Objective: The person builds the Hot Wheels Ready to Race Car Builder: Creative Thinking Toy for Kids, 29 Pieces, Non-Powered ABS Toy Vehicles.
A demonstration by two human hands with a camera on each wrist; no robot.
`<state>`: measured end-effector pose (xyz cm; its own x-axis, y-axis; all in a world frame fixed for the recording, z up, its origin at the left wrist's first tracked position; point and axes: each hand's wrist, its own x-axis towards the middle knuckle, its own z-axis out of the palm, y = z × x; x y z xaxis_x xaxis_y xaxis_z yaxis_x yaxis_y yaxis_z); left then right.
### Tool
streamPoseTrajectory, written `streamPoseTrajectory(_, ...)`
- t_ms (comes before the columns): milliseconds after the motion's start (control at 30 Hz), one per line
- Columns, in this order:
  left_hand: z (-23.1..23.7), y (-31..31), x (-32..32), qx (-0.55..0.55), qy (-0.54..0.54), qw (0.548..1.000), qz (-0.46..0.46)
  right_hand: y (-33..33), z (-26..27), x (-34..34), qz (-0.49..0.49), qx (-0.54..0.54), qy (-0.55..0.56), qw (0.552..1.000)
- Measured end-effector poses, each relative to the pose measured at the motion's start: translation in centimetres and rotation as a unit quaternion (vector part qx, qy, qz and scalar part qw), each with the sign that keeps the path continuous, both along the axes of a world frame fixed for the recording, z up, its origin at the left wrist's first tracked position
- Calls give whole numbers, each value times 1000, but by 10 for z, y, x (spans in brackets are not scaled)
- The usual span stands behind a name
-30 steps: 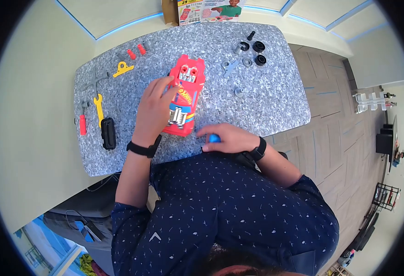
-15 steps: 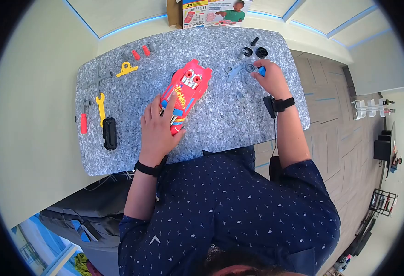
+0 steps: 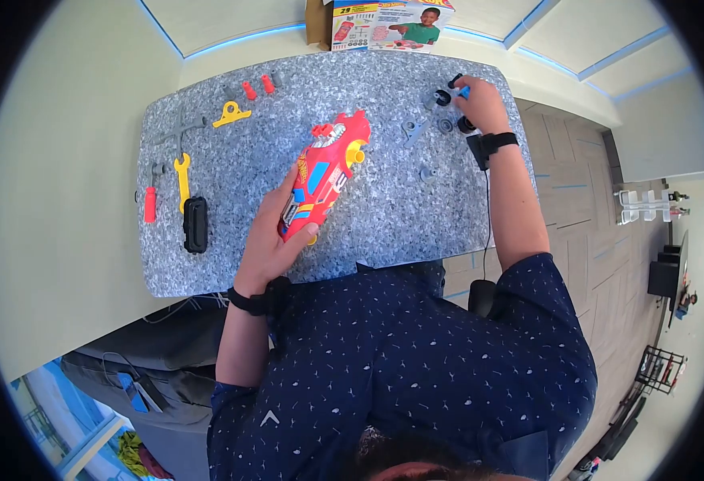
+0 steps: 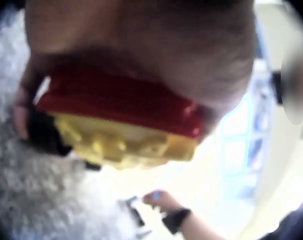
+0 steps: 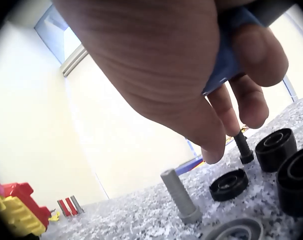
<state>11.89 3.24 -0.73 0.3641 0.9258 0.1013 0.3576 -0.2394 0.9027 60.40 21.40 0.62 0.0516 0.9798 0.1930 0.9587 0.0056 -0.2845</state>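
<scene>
My left hand grips the rear of a red toy car, tipped onto its side so a yellow hub shows. In the left wrist view its yellow underside faces down. At the table's back right, my right hand holds a blue plastic piece with a dark end, mostly hidden by the palm. The fingertips of that hand are right at the top of a standing black bolt. Close by are black wheels, a flat black ring and a grey bolt.
A light grey flat part and another small grey piece lie right of the car. On the left are a yellow wrench, a black case-like part, a yellow bracket and red pieces. A printed box stands behind.
My right hand, holding the blue piece, has moved from the near edge to the back right parts. My left hand has turned the car and tipped it onto its side.
</scene>
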Motion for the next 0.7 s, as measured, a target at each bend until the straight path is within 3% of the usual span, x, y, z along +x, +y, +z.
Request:
streamPoseTrajectory(233, -13, 1, -16, -105, -160, 981, -20, -25, 3, 34, -88, -65, 2, 994)
streamPoseTrajectory(400, -17, 2, -17, -102, -182, 977, -39, -50, -21, 23, -73, -58, 27, 995)
streamPoseTrajectory(533, -27, 1, -22, -89, -191, 977, -28, -56, -37, 38, 25, 99, 30, 994)
streamPoseTrajectory(633, -26, -1, -26, -57, -173, 982, -39, -77, 10, -13, -64, 3, 316, 946)
streamPoseTrajectory(700, -26, -4, -25, -60, -176, 982, -31, -89, 27, -37, -31, -34, 435, 899)
